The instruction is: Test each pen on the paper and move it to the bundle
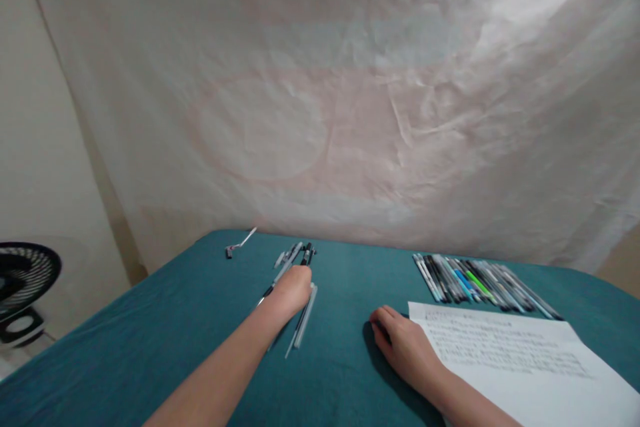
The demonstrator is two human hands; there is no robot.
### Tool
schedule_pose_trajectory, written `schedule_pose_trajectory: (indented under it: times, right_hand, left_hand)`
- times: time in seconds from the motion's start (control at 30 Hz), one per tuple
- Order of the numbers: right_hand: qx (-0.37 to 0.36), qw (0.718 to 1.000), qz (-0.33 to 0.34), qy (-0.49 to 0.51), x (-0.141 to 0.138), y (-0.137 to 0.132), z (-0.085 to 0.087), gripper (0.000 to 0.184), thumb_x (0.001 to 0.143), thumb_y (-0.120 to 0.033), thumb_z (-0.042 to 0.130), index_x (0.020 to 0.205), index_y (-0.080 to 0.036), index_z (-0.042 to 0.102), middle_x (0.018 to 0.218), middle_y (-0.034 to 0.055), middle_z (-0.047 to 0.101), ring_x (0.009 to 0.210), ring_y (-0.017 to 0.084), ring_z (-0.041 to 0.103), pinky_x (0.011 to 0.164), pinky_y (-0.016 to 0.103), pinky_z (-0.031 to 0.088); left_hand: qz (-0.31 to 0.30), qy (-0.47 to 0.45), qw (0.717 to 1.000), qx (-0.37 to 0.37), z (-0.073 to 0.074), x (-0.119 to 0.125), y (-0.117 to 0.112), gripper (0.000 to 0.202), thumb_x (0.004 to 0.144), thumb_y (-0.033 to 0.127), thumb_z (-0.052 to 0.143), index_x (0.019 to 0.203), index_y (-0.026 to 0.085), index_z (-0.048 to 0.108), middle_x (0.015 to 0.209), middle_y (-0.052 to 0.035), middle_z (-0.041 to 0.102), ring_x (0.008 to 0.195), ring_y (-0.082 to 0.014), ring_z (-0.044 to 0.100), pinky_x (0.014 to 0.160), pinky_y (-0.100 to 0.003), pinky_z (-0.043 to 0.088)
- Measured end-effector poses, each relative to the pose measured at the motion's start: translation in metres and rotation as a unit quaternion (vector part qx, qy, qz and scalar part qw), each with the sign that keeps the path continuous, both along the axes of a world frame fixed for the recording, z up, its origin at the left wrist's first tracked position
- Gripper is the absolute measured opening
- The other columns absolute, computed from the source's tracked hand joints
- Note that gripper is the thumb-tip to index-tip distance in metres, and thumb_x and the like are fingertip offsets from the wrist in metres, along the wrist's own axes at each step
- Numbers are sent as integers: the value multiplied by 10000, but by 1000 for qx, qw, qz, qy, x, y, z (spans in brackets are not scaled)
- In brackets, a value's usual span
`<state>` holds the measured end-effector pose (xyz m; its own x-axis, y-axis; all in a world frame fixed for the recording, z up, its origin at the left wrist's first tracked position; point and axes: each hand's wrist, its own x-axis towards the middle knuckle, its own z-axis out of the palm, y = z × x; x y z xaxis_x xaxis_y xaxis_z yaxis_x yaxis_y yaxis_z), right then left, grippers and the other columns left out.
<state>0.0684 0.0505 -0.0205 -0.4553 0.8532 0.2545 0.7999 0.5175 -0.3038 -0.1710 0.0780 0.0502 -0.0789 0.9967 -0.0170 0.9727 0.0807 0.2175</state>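
Observation:
My left hand (293, 290) reaches forward onto a small cluster of pens (300, 257) lying on the teal tablecloth (340, 367). Its fingers curl down over the pens and are hidden from me, so I cannot see whether they grip one. Some pens (304, 323) show beneath the wrist. My right hand (403, 345) rests on the cloth with its fingers curled loosely, touching the left corner of a sheet of handwritten paper (520, 353); what it holds, if anything, is hidden.
A row of several pens (480, 283), black, blue, green and clear, lies beyond the paper at the right. A single small pen (240, 243) sits at the far left edge. A wrinkled white sheet (350, 100) hangs behind. A black fan (23, 287) stands left.

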Motion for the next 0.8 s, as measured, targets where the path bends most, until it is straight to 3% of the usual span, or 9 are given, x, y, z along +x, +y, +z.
schedule_pose_trajectory:
  times: [0.23, 0.5, 0.8]
  right_hand:
    - [0, 1000, 2, -3, 0, 0, 3, 194, 859, -184, 354, 883, -212, 545, 844, 17, 595, 721, 150, 595, 619, 223, 382]
    - [-7, 1000, 6, -2, 1, -1, 8, 192, 852, -165, 367, 881, -206, 552, 845, 25, 603, 739, 150, 593, 624, 216, 373]
    - [-1, 1000, 7, -3, 2, 1, 6, 184, 850, -161, 378, 888, -208, 552, 852, 24, 606, 745, 148, 592, 622, 214, 363]
  left_hand:
    - [-29, 37, 999, -20, -5, 10, -4, 150, 660, 232, 638, 746, 111, 665, 823, -149, 676, 819, -278, 630, 675, -301, 426]
    - [-98, -11, 995, 11, -16, 19, -2, 97, 672, 239, 632, 713, 151, 641, 750, -71, 660, 774, -224, 614, 675, -264, 397]
    - [-176, -112, 977, 42, -38, 44, -4, 341, 687, 249, 617, 1019, 172, 619, 849, -36, 662, 776, -173, 598, 680, -221, 410]
